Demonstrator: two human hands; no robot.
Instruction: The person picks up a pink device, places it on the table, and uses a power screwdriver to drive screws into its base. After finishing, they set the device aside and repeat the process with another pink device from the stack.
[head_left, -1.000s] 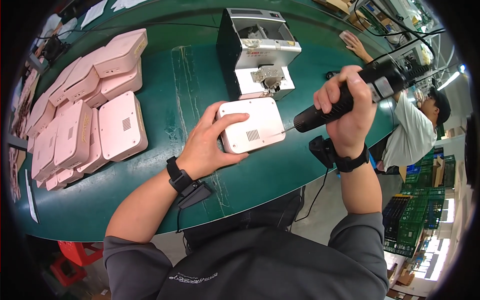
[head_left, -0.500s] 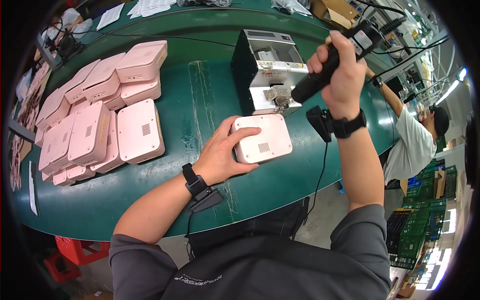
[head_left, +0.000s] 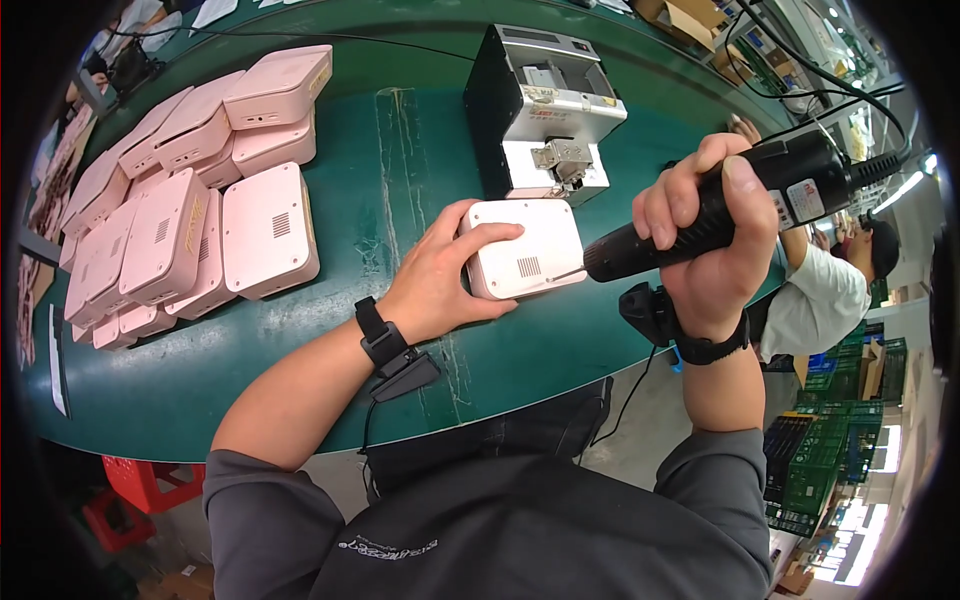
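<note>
My left hand (head_left: 440,272) grips a pale pink box-shaped housing (head_left: 540,235) by its left side, thumb along the near edge and index finger across the top. The housing lies on the green table with a slotted vent and corner screw holes facing up. In my right hand (head_left: 715,225) is a black corded electric screwdriver (head_left: 690,232), fingers wrapped round its body. Its thin bit points left, over the right part of the housing; whether the tip touches the surface I cannot tell. Just beyond the housing stands a black-and-silver screw feeder (head_left: 550,110).
Stacked pink housings (head_left: 190,190) fill the table's left side. A white strip (head_left: 58,360) lies near the left edge. Another person (head_left: 825,290) works at the right. Green crates (head_left: 815,470) stand beyond, and a red stool (head_left: 150,482) sits below the table at left.
My right hand has brought the screwdriver from the screw feeder down and toward me, its bit now over the housing. My left hand still holds the housing. The view has shifted slightly.
</note>
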